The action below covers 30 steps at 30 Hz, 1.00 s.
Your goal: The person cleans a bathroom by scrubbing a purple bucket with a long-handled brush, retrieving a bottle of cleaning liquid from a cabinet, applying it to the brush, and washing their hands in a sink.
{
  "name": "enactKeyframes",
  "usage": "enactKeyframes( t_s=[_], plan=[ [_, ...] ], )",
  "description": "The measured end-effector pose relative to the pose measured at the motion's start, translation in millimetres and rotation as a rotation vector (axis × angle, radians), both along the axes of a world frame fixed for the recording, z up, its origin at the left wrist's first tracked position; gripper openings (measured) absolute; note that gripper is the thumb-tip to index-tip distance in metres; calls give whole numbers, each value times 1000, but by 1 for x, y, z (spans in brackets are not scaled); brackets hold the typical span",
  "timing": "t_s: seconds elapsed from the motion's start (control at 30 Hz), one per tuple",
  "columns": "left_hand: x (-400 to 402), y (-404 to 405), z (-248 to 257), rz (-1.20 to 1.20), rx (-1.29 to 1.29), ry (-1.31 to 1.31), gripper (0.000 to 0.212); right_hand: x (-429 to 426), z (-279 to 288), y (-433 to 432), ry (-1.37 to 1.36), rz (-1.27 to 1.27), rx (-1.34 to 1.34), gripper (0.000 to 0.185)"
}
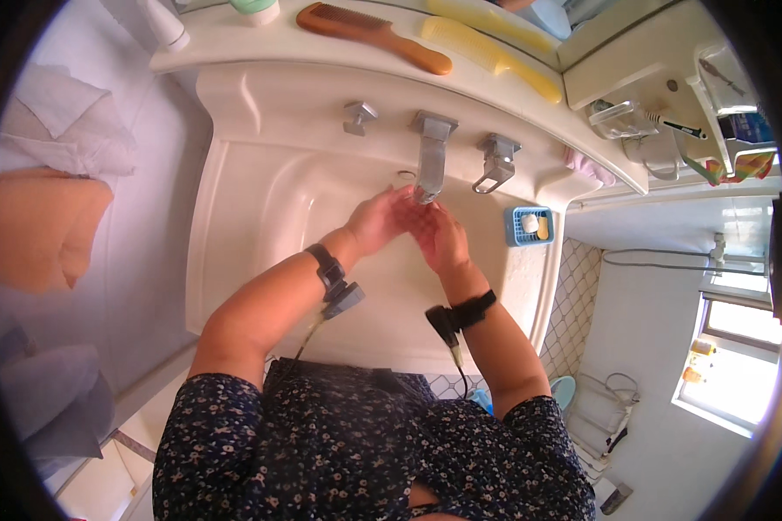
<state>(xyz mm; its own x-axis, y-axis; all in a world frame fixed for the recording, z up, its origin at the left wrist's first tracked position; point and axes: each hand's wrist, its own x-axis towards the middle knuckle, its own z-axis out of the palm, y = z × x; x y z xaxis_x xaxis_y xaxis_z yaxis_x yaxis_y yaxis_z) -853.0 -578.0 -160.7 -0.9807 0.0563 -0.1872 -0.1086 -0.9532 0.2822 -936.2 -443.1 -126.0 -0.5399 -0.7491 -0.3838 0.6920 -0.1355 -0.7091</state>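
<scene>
Both of my hands meet under the chrome faucet spout (432, 163), over a cream washbasin (365, 319). My left hand (379, 221) comes in from the left, palm turned up, its fingers reaching below the spout's mouth. My right hand (444, 239) lies against it from the other side, so the two form a cup. Neither hand holds an object. The fingertips overlap, and whether water is running is hard to make out. A chrome tap handle (360, 117) sits left of the spout and a lever handle (495, 166) sits right of it.
A blue soap dish (529, 226) with soap pieces rests on the basin's right rim. On the ledge above lie a brown comb (378, 39) and a yellow comb (492, 58). An orange towel (42, 231) hangs at left. Black straps with cabled devices circle my wrists.
</scene>
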Motion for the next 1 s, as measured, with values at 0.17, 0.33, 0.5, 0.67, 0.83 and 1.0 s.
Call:
enactKeyframes(
  t_s=[0.17, 0.33, 0.5, 0.67, 0.83, 1.0],
  plan=[
    [-7, 4, -16, 53, 205, 133, 44, 21, -22, -25, -173, -266, 19, 33],
    [-22, 39, -41, 78, -61, -174, 32, 19, -23, -25, 1086, 236, 450, 31],
    [-21, 38, -3, 128, -124, -353, 21, 17, -76, -18, 185, -156, 228, 31],
    [-18, 20, -21, 49, 67, 66, 22, 43, 4, -37, -70, -339, 156, 20],
    [-30, 46, -10, 196, -190, -499, 20, 9, -15, -27, 1112, 413, 778, 20],
    [-26, 34, -5, 118, -93, -364, 17, 26, -20, -30, 365, -114, 506, 20]
  ],
)
